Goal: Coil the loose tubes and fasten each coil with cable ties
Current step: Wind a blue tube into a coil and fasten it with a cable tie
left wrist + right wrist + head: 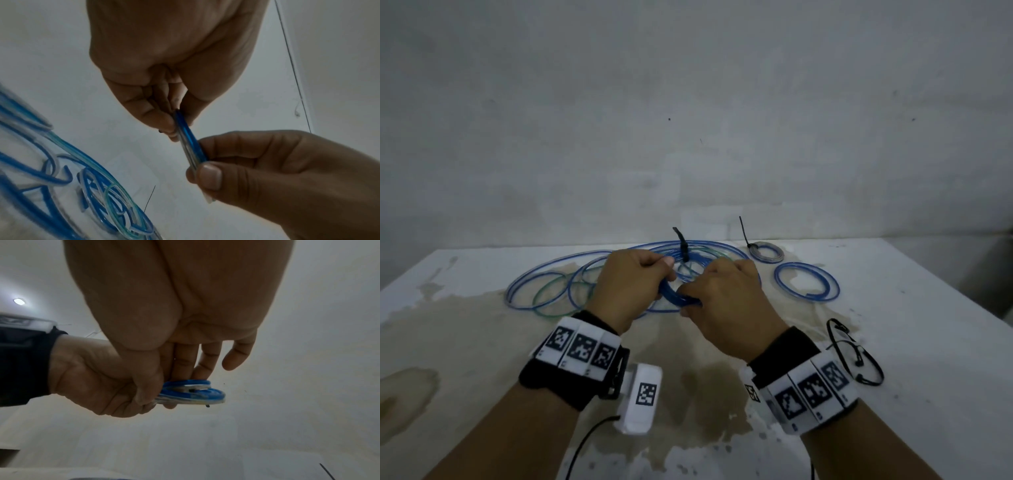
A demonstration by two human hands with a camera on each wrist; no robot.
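Note:
Both hands hold a small blue tube coil (677,297) above the table's middle. My left hand (664,274) grips its left side with curled fingers; in the left wrist view its fingertips (164,123) pinch the coil (190,141). My right hand (691,303) pinches the near right side between thumb and fingers, as the right wrist view shows on the coil (193,391). A black cable tie (682,246) sticks up just beyond the hands; whether it wraps this coil I cannot tell. Loose blue and green tubes (544,284) lie sprawled behind and to the left.
A blue coil (806,282) lies at the right, and a grey coil (767,253) with an upright black tie sits behind it. Loose black cable ties (856,353) lie near my right wrist. The white table (482,342) is stained; a wall stands close behind.

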